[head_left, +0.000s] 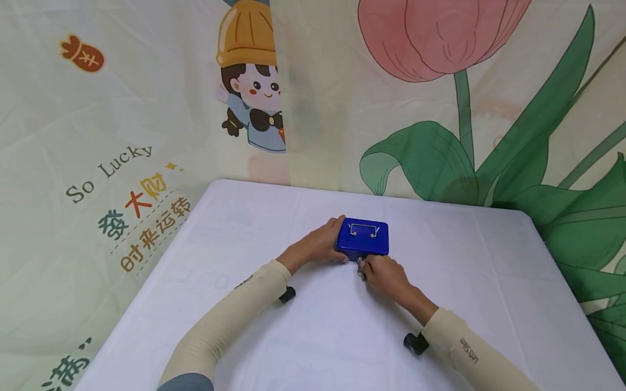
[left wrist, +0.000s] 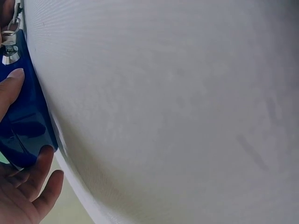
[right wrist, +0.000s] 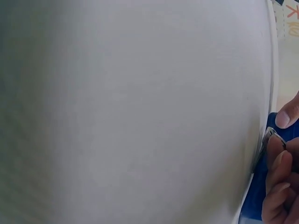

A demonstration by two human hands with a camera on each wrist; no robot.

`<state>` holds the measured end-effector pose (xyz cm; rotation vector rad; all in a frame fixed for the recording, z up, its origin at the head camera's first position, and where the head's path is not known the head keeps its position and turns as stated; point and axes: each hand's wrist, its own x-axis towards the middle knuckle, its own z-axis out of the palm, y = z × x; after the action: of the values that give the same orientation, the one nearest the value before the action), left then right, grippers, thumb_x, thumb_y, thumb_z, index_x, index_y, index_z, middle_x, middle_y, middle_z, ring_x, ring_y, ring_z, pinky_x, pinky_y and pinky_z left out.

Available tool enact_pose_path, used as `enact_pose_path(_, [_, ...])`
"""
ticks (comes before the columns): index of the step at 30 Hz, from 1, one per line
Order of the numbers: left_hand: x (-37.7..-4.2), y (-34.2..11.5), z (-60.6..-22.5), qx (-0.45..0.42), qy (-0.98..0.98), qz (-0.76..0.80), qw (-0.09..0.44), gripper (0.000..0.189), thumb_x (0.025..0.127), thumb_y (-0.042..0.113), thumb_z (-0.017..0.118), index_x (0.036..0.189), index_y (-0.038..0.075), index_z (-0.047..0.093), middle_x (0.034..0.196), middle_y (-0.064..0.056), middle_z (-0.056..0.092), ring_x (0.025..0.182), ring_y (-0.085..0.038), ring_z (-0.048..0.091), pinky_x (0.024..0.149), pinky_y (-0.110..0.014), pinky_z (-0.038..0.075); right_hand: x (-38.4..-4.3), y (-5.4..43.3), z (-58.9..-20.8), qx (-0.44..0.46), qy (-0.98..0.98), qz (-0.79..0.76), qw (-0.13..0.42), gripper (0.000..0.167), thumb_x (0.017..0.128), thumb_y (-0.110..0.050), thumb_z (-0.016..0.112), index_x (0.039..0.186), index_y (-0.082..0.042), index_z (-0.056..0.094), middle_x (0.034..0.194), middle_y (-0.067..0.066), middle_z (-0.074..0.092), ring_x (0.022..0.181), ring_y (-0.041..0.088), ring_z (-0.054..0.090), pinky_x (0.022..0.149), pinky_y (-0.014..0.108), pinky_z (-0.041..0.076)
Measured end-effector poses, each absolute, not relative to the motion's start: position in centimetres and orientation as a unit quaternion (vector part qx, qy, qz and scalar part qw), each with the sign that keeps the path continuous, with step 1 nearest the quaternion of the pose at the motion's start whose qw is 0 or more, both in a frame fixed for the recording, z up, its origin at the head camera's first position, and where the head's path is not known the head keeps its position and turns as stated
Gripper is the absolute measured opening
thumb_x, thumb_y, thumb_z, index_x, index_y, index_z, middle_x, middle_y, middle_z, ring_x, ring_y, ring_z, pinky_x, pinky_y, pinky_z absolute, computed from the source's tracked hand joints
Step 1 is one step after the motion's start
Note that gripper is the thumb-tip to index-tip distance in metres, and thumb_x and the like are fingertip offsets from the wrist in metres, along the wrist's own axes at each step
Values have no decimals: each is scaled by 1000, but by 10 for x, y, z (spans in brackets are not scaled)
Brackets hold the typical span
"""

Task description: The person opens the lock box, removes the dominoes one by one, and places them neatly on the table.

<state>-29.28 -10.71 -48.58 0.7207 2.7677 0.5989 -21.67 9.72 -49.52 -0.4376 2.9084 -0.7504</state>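
Note:
A small blue metal cash box (head_left: 364, 246) with a folding wire handle (head_left: 364, 225) on its lid stands on the white table. My left hand (head_left: 324, 242) grips its left end, thumb at the front corner and fingers round the far side. In the left wrist view, a key (left wrist: 8, 38) sits in the silver lock (left wrist: 11, 56) on the box's front face, with a metal ring (left wrist: 17, 24) hanging from it. My right hand (head_left: 388, 276) pinches the key at the box's front. The lid is down.
The white cloth-covered table (head_left: 293, 347) spreads round the box, its far edge behind it. A printed curtain (head_left: 323, 108) hangs behind and to the sides. Black wrist cameras (head_left: 415, 344) hang under both sleeved forearms.

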Motion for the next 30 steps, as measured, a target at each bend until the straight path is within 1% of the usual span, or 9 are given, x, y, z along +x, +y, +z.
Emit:
enact_pose_path(5, [-292, -107, -486, 243, 942, 206, 110, 120, 78, 47, 85, 161, 8, 8, 158, -18, 33, 141, -31, 43, 116, -47, 38, -216, 97, -496, -150, 964, -218, 38, 19, 100, -20, 62, 93, -7, 74, 64, -4, 55, 62, 15, 52, 58, 28, 45])
enact_pose_path(10, [-292, -107, -485, 245, 942, 203, 108, 119, 78, 46, 85, 161, 8, 8, 158, -18, 33, 142, -31, 43, 117, -46, 38, -216, 98, -495, -149, 963, -220, 37, 18, 100, -18, 63, 94, -6, 75, 62, -3, 53, 61, 15, 51, 56, 27, 43])
enact_pose_path(17, [-292, -107, -484, 246, 941, 204, 110, 119, 78, 46, 85, 161, 8, 8, 158, -18, 33, 141, -31, 44, 117, -46, 38, -216, 98, -494, -152, 966, -207, 40, 16, 99, -18, 64, 96, -6, 74, 62, -3, 53, 61, 15, 51, 57, 27, 43])
enact_pose_path(22, [-291, -107, -483, 245, 940, 209, 118, 120, 79, 46, 84, 162, 8, 6, 160, -17, 31, 142, -31, 43, 118, -45, 37, -217, 98, -494, -154, 967, -199, 44, 17, 99, -20, 64, 96, -6, 73, 62, -3, 53, 61, 15, 52, 58, 28, 43])
enact_pose_path(26, [-290, -107, -481, 246, 936, 219, 122, 119, 80, 44, 84, 161, 7, 5, 160, -18, 29, 143, -32, 42, 119, -44, 35, -218, 100, -494, -160, 963, -214, 47, 15, 99, -18, 65, 98, -5, 74, 66, -3, 56, 63, 15, 53, 59, 28, 45])
enact_pose_path(30, [-288, -109, -482, 249, 932, 229, 130, 120, 81, 42, 84, 161, 6, 3, 160, -19, 27, 143, -32, 42, 119, -43, 35, -218, 105, -495, -171, 956, -229, 63, 14, 97, -19, 68, 98, -6, 74, 67, -3, 58, 63, 13, 53, 60, 27, 45])
